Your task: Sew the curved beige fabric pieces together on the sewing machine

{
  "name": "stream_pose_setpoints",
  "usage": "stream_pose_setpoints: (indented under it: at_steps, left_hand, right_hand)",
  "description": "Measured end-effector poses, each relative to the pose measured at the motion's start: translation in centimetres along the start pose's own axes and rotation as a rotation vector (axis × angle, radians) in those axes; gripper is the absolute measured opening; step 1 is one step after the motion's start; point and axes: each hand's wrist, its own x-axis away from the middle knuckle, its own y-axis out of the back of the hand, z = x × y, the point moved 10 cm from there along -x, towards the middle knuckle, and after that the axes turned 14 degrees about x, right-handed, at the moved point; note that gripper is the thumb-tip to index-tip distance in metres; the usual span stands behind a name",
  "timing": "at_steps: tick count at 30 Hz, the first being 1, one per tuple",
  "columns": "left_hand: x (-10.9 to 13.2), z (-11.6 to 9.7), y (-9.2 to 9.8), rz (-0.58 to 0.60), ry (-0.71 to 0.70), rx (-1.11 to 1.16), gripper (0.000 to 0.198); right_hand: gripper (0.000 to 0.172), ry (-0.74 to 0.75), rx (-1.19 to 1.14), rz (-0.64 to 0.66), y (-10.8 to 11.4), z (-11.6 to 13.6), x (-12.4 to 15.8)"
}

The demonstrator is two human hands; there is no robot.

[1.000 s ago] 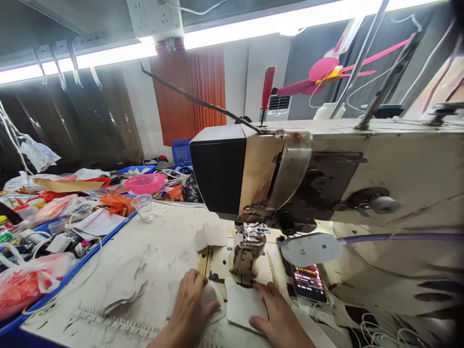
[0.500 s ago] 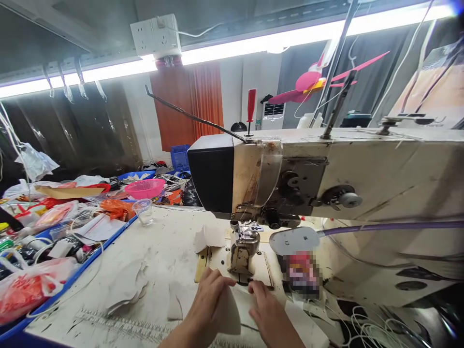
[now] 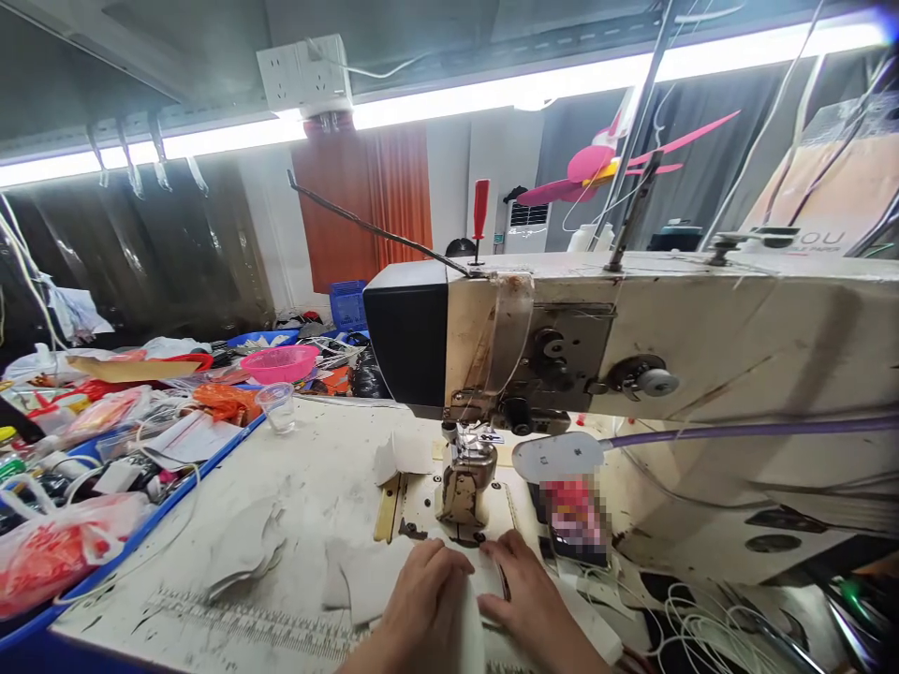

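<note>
My left hand [image 3: 430, 588] is closed on a white, flexible piece of material [image 3: 460, 622], which hangs down below its fingers. Close beside it, my right hand [image 3: 525, 592] curls its thumb and fingers around the edge of white material. Whether both hands hold the same piece cannot be made out. Just beyond my fingertips stands the raised metal post [image 3: 464, 491] of a sewing machine [image 3: 709, 328], under its needle area. More white cut pieces [image 3: 375, 566] lie left of my left hand, and another small one [image 3: 404, 457] rests beside the post.
Loose white pieces [image 3: 245, 548] lie on the table near a printed ruler scale [image 3: 259, 629]. A clear plastic cup [image 3: 277, 410] stands by a cluttered blue-edged tray [image 3: 169, 505]. Right of the post are a lamp head [image 3: 558, 456], a phone [image 3: 577, 524] and tangled white cord [image 3: 692, 618].
Both hands have shifted slightly right with the white material, which has turned more edge-on under my left hand. Another white piece now shows more fully left of that hand. The view has moved slightly.
</note>
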Motion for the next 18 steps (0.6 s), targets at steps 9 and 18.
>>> stream_pose_setpoints:
  at_steps: [9,18]
  left_hand:
    - [-0.3,-1.5,0.2,-0.028,-0.152,-0.022,0.014]
    - [-1.6,-4.3,0.9,-0.206,-0.26,-0.145,0.014]
  right_hand:
    - [0.022,-0.002,-0.242,-0.042,1.2,1.8,0.1]
    - [0.034,-0.263,-0.908,-0.138,3.3,0.1,3.7]
